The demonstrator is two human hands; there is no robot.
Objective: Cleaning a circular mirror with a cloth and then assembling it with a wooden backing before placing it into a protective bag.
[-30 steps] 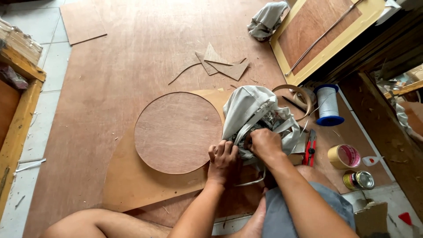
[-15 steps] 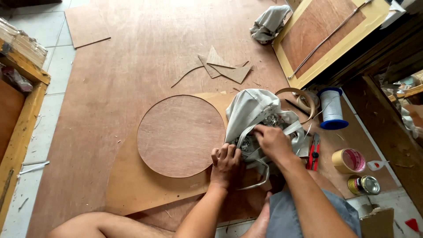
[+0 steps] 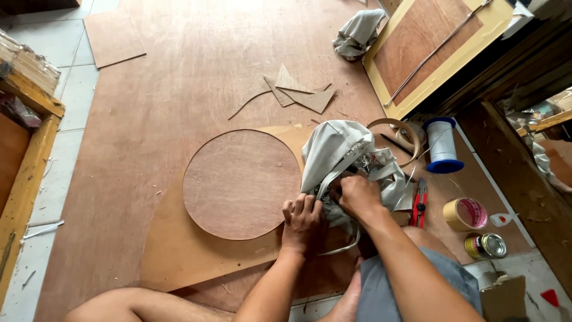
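A pale grey cloth bag (image 3: 336,152) lies crumpled on the plywood floor sheet, beside a round plywood disc (image 3: 241,182). My left hand (image 3: 302,219) grips the bag's near edge with fingers curled over the fabric. My right hand (image 3: 356,195) is closed on the bag's opening and strap, partly pushed into the folds. What is inside the bag is hidden, apart from some dark and metallic bits at the opening.
A spool of white thread on a blue base (image 3: 442,145), red pliers (image 3: 420,203), a tape roll (image 3: 465,213) and a small tin (image 3: 485,245) lie to the right. Plywood offcuts (image 3: 298,92), a grey rag (image 3: 359,33) and a framed panel (image 3: 435,45) lie farther off. A yellow wooden frame (image 3: 27,179) stands left.
Both hands have stayed on the bag; my right hand has shifted slightly along the opening and the fabric has been pulled and bunched a little differently.
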